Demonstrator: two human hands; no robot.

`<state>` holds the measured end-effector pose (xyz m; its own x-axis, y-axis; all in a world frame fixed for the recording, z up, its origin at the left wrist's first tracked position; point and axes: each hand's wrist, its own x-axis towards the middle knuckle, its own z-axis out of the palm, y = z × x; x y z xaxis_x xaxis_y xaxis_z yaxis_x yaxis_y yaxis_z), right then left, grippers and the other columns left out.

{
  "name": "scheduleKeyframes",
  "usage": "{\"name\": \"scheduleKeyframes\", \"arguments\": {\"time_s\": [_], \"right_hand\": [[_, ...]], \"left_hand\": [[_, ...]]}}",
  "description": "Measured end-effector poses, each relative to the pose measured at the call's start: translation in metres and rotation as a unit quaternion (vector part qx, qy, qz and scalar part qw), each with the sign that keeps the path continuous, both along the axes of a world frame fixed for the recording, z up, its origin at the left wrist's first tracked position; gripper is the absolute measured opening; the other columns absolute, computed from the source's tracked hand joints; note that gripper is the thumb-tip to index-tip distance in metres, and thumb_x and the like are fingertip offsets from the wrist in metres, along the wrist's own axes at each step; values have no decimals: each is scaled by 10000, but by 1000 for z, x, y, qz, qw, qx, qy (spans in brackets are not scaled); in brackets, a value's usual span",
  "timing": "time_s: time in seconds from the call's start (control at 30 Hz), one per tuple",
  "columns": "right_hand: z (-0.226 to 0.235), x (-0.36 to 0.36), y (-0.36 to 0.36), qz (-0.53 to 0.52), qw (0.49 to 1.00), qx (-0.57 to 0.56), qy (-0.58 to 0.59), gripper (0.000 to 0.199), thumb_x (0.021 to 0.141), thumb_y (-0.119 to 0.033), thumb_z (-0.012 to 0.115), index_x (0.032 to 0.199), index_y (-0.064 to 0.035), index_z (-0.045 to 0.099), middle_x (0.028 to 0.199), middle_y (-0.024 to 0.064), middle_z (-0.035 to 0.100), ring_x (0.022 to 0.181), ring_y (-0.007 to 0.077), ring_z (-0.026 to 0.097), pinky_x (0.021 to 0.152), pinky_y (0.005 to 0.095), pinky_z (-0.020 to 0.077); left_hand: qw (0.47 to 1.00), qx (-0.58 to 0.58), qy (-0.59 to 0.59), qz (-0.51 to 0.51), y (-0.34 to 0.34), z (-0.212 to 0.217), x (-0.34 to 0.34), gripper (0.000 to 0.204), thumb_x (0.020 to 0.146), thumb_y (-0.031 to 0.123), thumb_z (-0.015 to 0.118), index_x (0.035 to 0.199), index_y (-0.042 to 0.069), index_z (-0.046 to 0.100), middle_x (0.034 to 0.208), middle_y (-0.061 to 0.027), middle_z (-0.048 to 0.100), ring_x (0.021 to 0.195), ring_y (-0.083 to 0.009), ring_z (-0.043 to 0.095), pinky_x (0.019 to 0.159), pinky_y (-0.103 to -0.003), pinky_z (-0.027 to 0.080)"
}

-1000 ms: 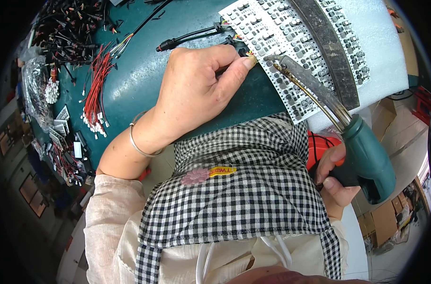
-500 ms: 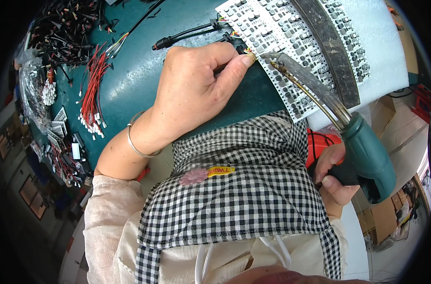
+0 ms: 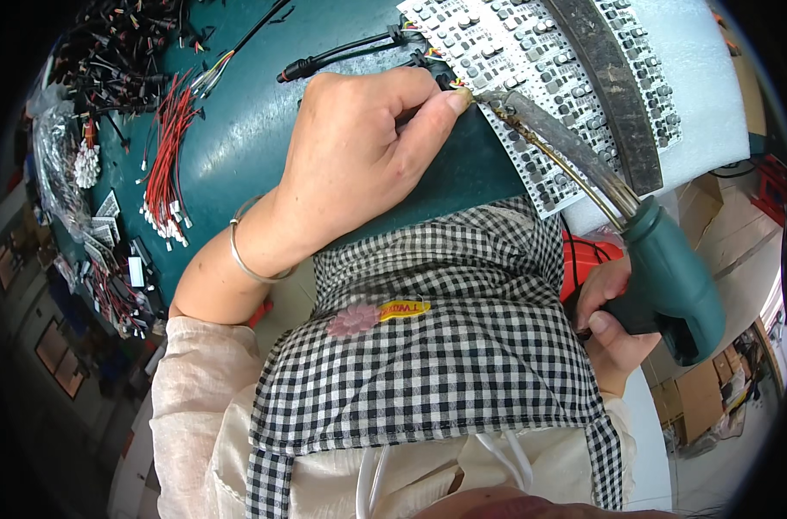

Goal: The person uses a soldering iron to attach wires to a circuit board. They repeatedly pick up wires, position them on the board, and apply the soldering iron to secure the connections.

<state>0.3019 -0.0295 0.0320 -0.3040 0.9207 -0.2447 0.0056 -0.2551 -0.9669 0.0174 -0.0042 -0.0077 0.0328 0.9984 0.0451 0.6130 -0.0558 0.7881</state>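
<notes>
My left hand [image 3: 350, 156] is closed, thumb and forefinger pinched on thin coloured wires [image 3: 458, 85] at the left edge of a white circuit board panel [image 3: 545, 186]. Its fingertips hide the wire ends. In my right hand [image 3: 614, 324] is the handle of a green soldering gun [image 3: 675, 272]. The gun's long dark tip slants up and left across the panel and ends right beside the left fingertips. Black cables with a round plug [image 3: 300, 70] run to the panel's edge just above the left hand. A dark, worn bar [image 3: 614, 86] lies across the panel.
White foam [image 3: 705, 95] lies under the panel. On the green table [image 3: 246, 112] are red wires with white plugs [image 3: 173, 147], a heap of black cables [image 3: 108, 69] and a plastic bag [image 3: 60, 164]. Cardboard boxes [image 3: 700, 402] stand on the floor at right.
The soldering gun's tip and my left fingertips have come slightly closer together at the panel's edge. Both hands keep their grips.
</notes>
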Motion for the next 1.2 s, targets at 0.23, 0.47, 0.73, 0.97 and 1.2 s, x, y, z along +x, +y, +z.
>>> {"name": "scheduleKeyframes", "arguments": {"time_s": [0.23,0.47,0.73,0.97,1.2], "right_hand": [[4,12,20,39,993,13,112,572,691,-76,659,1157,124,395,548,92,503,411,160,463,368,245,385],[7,2,6,12,999,-36,32,531,682,-77,680,1108,111,425,549,99,509,433,181,468,407,255,386],[7,-9,-7,-65,996,-21,-54,453,675,-85,709,1021,71,462,566,93,500,458,171,474,431,248,386],[5,4,15,27,995,33,92,623,717,-71,649,1237,130,371,552,79,495,411,157,456,367,240,399],[2,18,18,77,990,50,110,625,720,-75,646,1225,150,356,545,85,500,418,157,461,379,234,397]], "left_hand": [[1000,2,-5,-3,1,0,-1,297,926,170,603,680,4,602,474,-2,494,416,-51,456,395,-227,339],[1000,3,3,0,1,-1,0,312,927,178,602,665,10,594,471,-1,486,410,-55,452,392,-232,336],[1000,0,2,-4,2,-1,-1,314,926,182,602,663,11,591,468,-4,489,411,-57,461,395,-233,340],[1000,6,6,-3,2,-1,-1,319,924,196,604,667,7,596,471,-10,496,413,-61,464,396,-239,344],[1000,4,4,5,2,-2,0,330,924,206,604,664,3,595,472,-10,501,417,-60,470,399,-237,347]]}}
